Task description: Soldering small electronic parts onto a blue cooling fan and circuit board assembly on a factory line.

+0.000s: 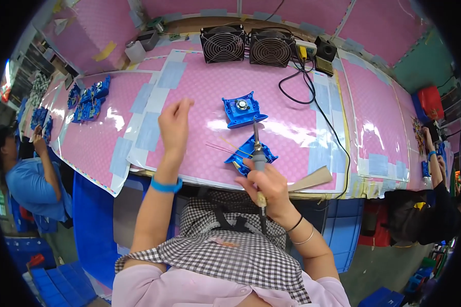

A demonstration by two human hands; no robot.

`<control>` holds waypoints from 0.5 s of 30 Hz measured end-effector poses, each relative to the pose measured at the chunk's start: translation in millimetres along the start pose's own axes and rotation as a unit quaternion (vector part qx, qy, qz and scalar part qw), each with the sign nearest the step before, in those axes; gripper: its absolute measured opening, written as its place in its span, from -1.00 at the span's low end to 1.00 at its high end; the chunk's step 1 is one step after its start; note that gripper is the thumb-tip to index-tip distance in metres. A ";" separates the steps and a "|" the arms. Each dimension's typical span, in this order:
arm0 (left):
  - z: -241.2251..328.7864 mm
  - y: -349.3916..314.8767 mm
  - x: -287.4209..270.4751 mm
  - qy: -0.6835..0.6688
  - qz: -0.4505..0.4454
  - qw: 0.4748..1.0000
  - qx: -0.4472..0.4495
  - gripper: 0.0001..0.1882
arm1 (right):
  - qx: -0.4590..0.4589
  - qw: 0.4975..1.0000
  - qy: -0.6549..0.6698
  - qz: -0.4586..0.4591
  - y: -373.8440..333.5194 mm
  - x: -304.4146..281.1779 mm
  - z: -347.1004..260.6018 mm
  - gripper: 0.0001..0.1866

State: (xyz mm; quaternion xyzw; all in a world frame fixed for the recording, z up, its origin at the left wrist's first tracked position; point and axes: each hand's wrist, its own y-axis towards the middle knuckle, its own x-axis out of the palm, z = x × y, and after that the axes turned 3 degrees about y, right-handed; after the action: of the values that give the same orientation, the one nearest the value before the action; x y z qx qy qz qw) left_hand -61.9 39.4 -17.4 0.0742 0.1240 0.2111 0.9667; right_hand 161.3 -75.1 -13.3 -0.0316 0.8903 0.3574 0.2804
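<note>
My right hand [271, 188] is closed round the grey handle of a soldering iron [259, 158], whose metal tip points away from me. The iron passes over a blue plastic housing half [267, 152] with thin red and yellow wires coming out to its left. Just beyond it lies a second blue housing half [231, 118] holding a round silver speaker-like part [242, 105]; the iron's tip is close to its near edge. My left hand [174, 125] hovers left of both halves, fingers curled and pressed together. Whatever it may pinch is too small to make out.
Two black fans [223, 46] stand at the back, with an iron stand [325, 48] on their right. A black cord [329, 125] runs down the right side. Several blue housings [89, 105] lie at left. A brown strip [312, 179] rests at the front edge. People work on both sides.
</note>
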 end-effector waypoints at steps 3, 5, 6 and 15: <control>5.1 -52.5 -38.4 0.139 0.018 0.987 0.083 -0.72 | 0.010 0.997 0.005 0.071 22.6 -9.3 10.8 -0.71; 10.8 -89.8 -49.6 0.206 -0.038 0.961 0.179 -0.65 | 0.024 0.995 -0.020 0.098 36.7 -15.5 35.0 -0.76; 12.1 -102.9 -45.3 0.209 -0.101 0.957 0.175 -0.65 | 0.028 0.994 -0.017 0.100 47.0 -16.8 53.6 -0.76; 7.8 -101.5 -8.0 0.256 -0.194 0.935 0.149 -0.73 | 0.024 0.996 -0.081 -0.032 55.5 -24.9 75.7 -0.83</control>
State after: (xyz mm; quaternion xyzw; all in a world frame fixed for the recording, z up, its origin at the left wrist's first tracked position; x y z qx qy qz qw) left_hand -27.2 -56.0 -28.1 0.1353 0.4098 0.0102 0.9020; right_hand 204.1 12.1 -10.5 -0.0238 0.8714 0.3284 0.3637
